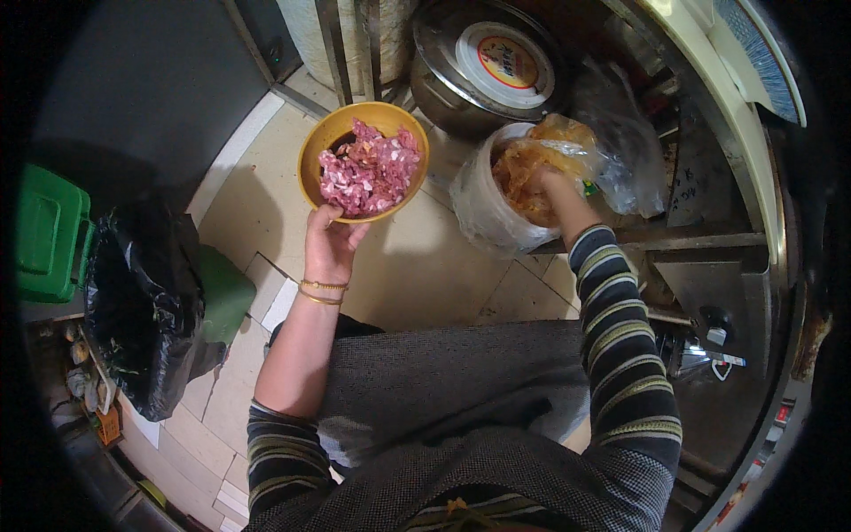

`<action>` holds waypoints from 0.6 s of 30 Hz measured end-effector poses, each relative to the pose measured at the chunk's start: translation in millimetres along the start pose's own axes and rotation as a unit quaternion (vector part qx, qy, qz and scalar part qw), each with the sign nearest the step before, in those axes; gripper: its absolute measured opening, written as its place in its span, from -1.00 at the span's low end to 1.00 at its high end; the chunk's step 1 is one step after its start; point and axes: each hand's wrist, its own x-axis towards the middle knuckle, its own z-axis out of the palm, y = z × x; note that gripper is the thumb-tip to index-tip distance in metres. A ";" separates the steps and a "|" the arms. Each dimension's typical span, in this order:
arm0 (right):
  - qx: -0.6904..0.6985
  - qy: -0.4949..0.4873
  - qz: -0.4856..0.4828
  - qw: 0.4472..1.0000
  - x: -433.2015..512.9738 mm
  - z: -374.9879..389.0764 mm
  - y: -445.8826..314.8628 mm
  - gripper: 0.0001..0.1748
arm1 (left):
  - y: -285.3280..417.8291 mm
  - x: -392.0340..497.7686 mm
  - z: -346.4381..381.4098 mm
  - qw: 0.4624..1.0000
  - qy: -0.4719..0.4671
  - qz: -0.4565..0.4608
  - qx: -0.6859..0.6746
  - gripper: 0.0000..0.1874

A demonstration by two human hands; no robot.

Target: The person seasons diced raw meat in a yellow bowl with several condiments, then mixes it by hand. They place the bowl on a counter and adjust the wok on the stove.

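My left hand (pixel 334 243) grips the near rim of a yellow bowl (pixel 307 174), thumb on the edge and fingers beneath. Raw minced meat (pixel 375 166) fills much of the bowl, with a dark liquid pooled at its upper left. On the right, my right hand (pixel 546 186) reaches down into a white bucket (pixel 480 169) lined with a clear plastic bag. An orange-stained plastic bag (pixel 565 143) bunches at the bucket's mouth around that hand. My right fingers are hidden inside, so what they touch does not show.
Behind the bucket stands a large lidded metal pot (pixel 439 100). Crumpled clear plastic (pixel 628 159) lies right of the bucket, beside a metal shelf frame (pixel 705 241). To my left is a green bin (pixel 226 286) with a black liner (pixel 143 306) and a green lid (pixel 50 233). Tiled floor (pixel 425 279) lies below.
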 end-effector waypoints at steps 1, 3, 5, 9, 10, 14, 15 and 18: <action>0.005 -0.002 -0.001 1.000 0.1 -0.3 -0.2 -0.66 | 0.3 -0.2 0.3 1.000 -0.002 -0.001 -0.004 -0.75; 0.014 -0.007 0.000 1.000 -0.4 0.4 0.7 -0.66 | 0.3 -0.3 0.6 1.000 -0.008 -0.001 0.004 -0.75; 0.020 -0.009 -0.003 1.000 0.2 1.8 0.6 -0.66 | -0.2 0.1 0.1 1.000 -0.009 -0.003 0.005 -0.75; 0.035 -0.018 -0.004 0.999 4.8 5.6 -5.3 -0.67 | 0.4 1.2 -0.5 1.000 0.001 -0.007 0.003 -0.77; 0.038 -0.020 -0.006 0.999 5.7 6.6 -7.1 -0.67 | 1.2 1.1 -0.1 1.000 0.018 -0.013 0.002 -0.77; 0.054 -0.028 -0.004 0.998 5.8 9.2 -11.0 -0.67 | 5.0 -2.1 3.0 1.000 -0.001 -0.008 0.014 -0.76; 0.059 -0.029 -0.001 0.998 3.4 10.0 -10.0 -0.67 | 5.8 -2.7 4.0 1.000 -0.017 -0.005 0.014 -0.74; 0.076 -0.036 0.005 0.996 -3.0 10.2 -7.1 -0.68 | 5.2 -4.9 6.1 1.000 -0.027 0.003 0.016 -0.63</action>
